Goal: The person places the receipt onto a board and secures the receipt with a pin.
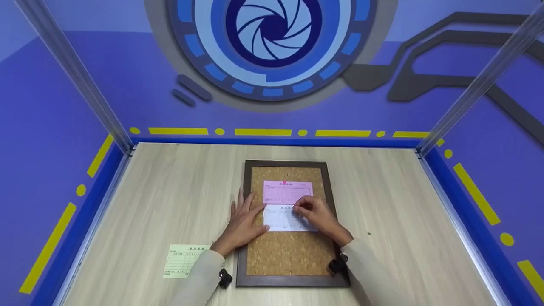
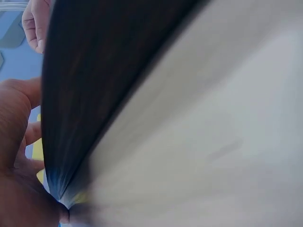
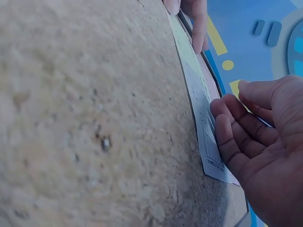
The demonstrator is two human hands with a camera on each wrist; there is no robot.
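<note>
A white printed slip (image 1: 280, 219) lies on a cork board (image 1: 289, 255) with a dark brown frame, directly below a pink slip (image 1: 284, 193) that has a small pink pushpin (image 1: 284, 182) at its top edge. My left hand (image 1: 244, 225) is spread over the board's left side. Its index fingertip and thumb touch the white slip's left corners. At the white slip's upper edge, right of its middle, my right hand (image 1: 316, 214) has thumb and index finger pinched together; whatever small thing is between them is hidden. The right wrist view shows this hand (image 3: 265, 137) with curled fingers.
A pale green printed slip (image 1: 180, 261) lies on the wooden table (image 1: 148, 204), left of the board and partly under my left forearm. Right of the board is a tiny dark speck (image 1: 369, 233). Blue-purple panels (image 1: 272, 117) stand around the table's back and sides.
</note>
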